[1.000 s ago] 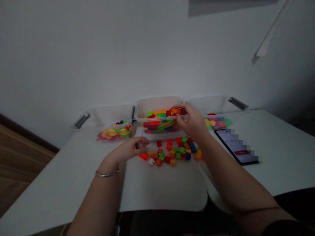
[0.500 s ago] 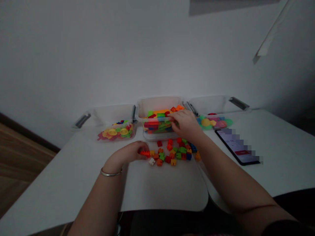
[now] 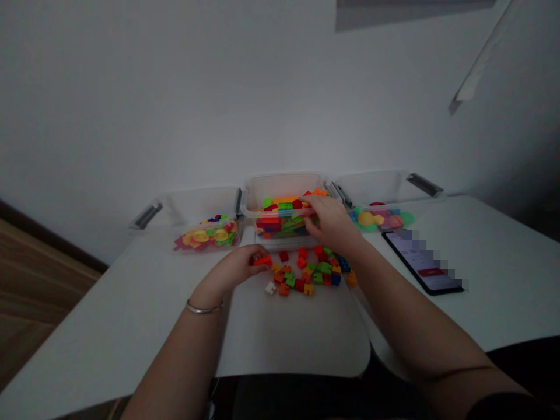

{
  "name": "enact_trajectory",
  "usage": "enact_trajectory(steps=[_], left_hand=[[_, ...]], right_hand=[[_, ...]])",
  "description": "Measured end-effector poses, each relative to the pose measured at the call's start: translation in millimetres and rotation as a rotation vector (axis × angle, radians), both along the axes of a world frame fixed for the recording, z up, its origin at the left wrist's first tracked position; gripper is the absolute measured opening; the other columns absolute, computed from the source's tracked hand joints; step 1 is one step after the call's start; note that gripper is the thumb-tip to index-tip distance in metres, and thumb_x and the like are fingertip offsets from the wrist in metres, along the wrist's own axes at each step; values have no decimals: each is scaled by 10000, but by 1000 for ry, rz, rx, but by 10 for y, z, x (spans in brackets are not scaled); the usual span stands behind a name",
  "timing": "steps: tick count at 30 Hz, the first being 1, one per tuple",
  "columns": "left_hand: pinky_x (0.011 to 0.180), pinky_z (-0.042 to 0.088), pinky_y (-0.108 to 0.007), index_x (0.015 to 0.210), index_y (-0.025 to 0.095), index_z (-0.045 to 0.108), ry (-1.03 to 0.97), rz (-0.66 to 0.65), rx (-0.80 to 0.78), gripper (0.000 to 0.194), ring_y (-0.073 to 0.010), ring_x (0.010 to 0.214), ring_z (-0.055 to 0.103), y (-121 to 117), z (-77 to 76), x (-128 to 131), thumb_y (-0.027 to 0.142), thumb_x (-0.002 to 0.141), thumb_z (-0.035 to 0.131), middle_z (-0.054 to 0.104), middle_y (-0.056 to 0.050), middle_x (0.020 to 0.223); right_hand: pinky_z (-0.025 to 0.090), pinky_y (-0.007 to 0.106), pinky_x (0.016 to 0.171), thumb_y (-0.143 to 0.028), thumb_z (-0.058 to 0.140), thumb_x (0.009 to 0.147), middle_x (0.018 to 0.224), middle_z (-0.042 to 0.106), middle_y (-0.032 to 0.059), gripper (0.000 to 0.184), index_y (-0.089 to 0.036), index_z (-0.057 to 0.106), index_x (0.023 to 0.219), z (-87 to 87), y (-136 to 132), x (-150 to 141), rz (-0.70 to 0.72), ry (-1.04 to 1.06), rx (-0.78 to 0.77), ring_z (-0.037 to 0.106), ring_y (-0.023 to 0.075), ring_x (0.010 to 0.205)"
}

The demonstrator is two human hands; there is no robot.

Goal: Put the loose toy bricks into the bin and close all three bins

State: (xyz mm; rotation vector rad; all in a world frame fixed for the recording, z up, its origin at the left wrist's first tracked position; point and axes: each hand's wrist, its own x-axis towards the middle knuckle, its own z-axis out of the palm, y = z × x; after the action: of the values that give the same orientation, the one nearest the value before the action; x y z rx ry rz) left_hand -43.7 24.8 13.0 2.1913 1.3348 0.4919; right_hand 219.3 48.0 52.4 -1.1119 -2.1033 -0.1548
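My left hand (image 3: 247, 263) is closed on a red-orange toy brick (image 3: 263, 261) at the left edge of the loose pile. Several small toy bricks (image 3: 324, 268) in green, orange, red, yellow and blue lie scattered on the table, with a white brick (image 3: 270, 288) at the near left. Over the right front rim of the middle clear bin (image 3: 284, 182) rests my right hand (image 3: 331, 224), thumb outside and fingers reaching over the edge. Colourful bricks (image 3: 280, 223) fill that bin. Whether the right fingertips hold a brick cannot be made out.
A clear bin (image 3: 196, 201) of yellow, red and green pieces stands at the left, another clear bin (image 3: 371, 184) of round coloured pieces at the right. A phone (image 3: 422, 262) lies on the white table (image 3: 494, 256). The wall (image 3: 280, 93) rises behind the bins.
My left hand has moved slightly up and to the right with the red-orange brick, which has turned at a slant. A yellow brick beside it has shifted. My right hand has barely moved.
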Motion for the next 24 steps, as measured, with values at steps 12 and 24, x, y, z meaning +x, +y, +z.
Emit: enact_trajectory(steps=[12, 24], left_hand=[[668, 452, -275, 982, 194, 624, -189, 70, 269, 235, -169, 780, 595, -87, 105, 157, 363, 819, 639, 682, -41, 923], [699, 501, -292, 1147, 203, 492, -271, 2, 174, 374, -161, 784, 619, -34, -27, 144, 326, 834, 655, 637, -34, 940]], right_hand=[[465, 425, 943, -159, 483, 848, 1103, 673, 96, 315, -203, 617, 1129, 188, -297, -190, 218, 189, -53, 604, 246, 1051], [526, 287, 691, -170, 593, 852, 871, 702, 28, 124, -195, 606, 972, -222, -231, -453, 392, 292, -745, 673, 157, 775]])
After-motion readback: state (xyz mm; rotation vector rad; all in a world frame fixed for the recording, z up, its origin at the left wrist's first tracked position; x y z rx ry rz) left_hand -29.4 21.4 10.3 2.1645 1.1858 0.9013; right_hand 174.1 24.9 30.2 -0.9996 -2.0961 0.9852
